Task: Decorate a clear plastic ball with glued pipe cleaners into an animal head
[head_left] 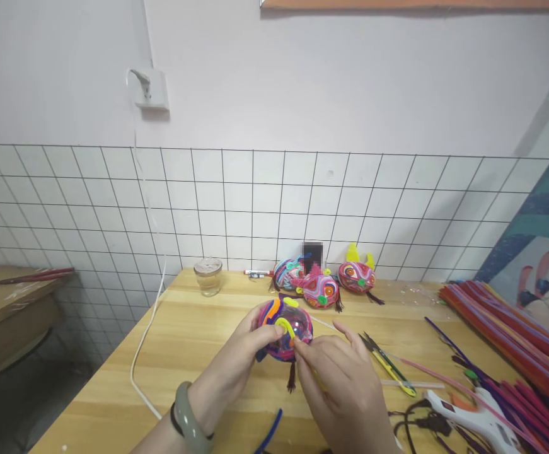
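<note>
My left hand [243, 347] is closed around a round clear ornament [274, 350] partly covered in coiled, multicoloured pipe cleaners, with a dark tassel [292, 377] hanging below. Its thumb lies on a yellow pipe cleaner [285, 324] curved over the front. At the ornament's right side, my right hand [335, 378] pinches the end of that yellow strip between thumb and forefinger. Clear plastic shows through near the right of the ball. A blue pipe cleaner [270, 432] lies on the table below the hands.
Several finished-looking ornaments [320, 290] stand at the back beside a glass cup [208, 277]. To the right are scissors [390, 366], a white glue gun [475, 416], a dark cable [420, 419] and bundled pipe cleaners [505, 340]. A white cord [137, 366] crosses the table's left edge.
</note>
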Available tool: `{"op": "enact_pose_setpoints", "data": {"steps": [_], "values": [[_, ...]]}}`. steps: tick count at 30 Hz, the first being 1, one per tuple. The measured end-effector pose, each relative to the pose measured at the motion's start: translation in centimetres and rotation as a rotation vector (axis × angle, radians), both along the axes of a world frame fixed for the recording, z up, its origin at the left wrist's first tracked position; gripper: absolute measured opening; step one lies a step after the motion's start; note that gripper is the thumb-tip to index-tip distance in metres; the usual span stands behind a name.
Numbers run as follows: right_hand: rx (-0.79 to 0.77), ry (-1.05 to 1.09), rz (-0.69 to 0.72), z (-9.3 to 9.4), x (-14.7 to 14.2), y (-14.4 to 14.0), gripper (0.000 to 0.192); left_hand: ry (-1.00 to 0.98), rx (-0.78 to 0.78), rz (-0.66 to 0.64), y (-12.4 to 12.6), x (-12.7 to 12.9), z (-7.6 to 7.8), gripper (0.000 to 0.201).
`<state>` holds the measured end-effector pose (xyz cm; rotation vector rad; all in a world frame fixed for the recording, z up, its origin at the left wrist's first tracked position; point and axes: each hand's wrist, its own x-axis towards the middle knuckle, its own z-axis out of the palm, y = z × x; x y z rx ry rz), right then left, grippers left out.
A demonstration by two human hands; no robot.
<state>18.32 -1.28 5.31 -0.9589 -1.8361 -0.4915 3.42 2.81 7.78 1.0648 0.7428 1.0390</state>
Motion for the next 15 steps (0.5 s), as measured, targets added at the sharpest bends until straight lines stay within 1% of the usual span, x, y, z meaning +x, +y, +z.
{"op": "enact_pose_setpoints", "data": {"steps": [9, 13, 15], "values": [[-0.012, -0.006, 0.011, 0.22, 0.33, -0.05, 0.019, -0.055, 0.001, -0.081, 0.25, -0.47, 0.05, 0.038], [-0.009, -0.009, 0.013, 0.27, 0.33, -0.05, 0.02, -0.105, 0.02, -0.158, 0.27, -0.67, 0.31, 0.035], [-0.016, -0.014, 0.016, 0.32, 0.33, -0.06, 0.02, -0.116, 0.036, -0.167, 0.3, -0.72, 0.38, 0.033]]}}
